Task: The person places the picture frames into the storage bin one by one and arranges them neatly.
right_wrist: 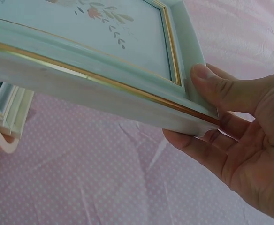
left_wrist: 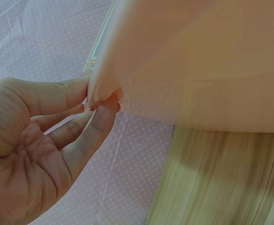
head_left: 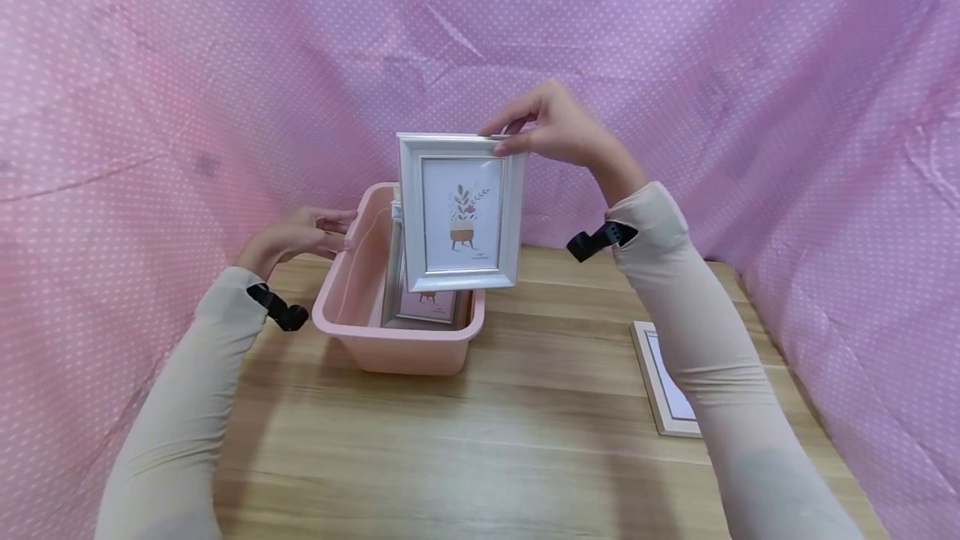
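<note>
Your right hand (head_left: 558,130) pinches white picture frame (head_left: 461,211) at upper corner, over pink plastic basin (head_left: 408,357); left hand (head_left: 300,233) pinches basin's rim. Frame judged light, stiff, fragile-faced; grip by border (head_left: 465,279).

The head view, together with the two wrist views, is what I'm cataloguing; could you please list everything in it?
Held picture frame: one, white, gripped at a top corner
Basin: one, pink, toward the table's left
Inner frame: at least one, greyish rim, inside the basin, full count hidden
Lying frame: one, cream, table's right, partly hidden
Table: one, wood-toned, beneath everything
Cloth: pink-purple, white dots, surrounding the table
Wrist devices: two, black, one per wrist
Sleeves: two, beige, on both arms
Left hand: one, bare, pinching the basin's rim
Right hand: one, bare, holding the white frame
</note>
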Available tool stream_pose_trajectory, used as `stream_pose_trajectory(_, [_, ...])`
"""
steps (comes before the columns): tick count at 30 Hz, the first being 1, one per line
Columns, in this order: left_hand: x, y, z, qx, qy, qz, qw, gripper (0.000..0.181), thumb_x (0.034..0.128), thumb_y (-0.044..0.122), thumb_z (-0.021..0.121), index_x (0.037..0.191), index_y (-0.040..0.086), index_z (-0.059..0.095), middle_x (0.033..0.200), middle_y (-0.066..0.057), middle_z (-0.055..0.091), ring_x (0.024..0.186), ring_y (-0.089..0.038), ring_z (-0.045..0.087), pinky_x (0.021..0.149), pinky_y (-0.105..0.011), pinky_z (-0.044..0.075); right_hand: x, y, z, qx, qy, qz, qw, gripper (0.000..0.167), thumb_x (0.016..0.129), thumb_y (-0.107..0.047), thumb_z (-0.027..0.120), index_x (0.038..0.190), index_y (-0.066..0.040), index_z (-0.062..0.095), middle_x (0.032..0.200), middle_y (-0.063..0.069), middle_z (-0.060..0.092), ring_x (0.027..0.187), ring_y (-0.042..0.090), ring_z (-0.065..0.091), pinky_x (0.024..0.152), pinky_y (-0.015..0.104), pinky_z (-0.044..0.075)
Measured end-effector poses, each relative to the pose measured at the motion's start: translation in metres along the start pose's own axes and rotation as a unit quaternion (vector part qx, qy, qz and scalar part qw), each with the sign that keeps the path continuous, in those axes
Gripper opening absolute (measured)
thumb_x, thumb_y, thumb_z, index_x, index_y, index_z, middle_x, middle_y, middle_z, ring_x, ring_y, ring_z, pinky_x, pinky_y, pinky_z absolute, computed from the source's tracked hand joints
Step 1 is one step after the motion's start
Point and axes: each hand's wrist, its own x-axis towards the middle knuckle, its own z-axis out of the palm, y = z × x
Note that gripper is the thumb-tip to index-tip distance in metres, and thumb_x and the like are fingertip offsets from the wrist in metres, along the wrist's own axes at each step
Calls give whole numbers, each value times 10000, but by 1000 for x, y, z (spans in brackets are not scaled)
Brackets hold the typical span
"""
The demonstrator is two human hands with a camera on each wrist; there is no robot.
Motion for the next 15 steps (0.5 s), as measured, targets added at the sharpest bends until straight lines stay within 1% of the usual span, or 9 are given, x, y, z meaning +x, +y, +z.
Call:
stream_pose_trajectory(6, [1,-1,0,-29,33,-51,10000,745,971,78,674,1599,33,276,1520,-336,432,1098,-132,653,952,-320,617,7,0,17,226,51,-117,9997,197,834,34,797,1024,-18,804,1000,156,791,769,141,716,700,205,608])
stream_pose_trajectory(10, [1,-1,0,-26,42,-49,10000,741,973,76,669,1599,32,274,1509,-335,445,1097,-139,655,956,-326,616,9,4,28,458,117,-27,9989,201,829,46,794,1022,-9,801,1004,154,790,773,146,721,697,224,621])
stream_pose_trajectory(15, [1,0,-1,10,19,-6,10000,747,969,82,674,1595,16,271,1505,-339,447,1113,-158,655,957,-333,616,10,10,36,607,260,97,9978,201,823,48,796,1020,3,798,1016,150,789,755,132,697,666,211,597])
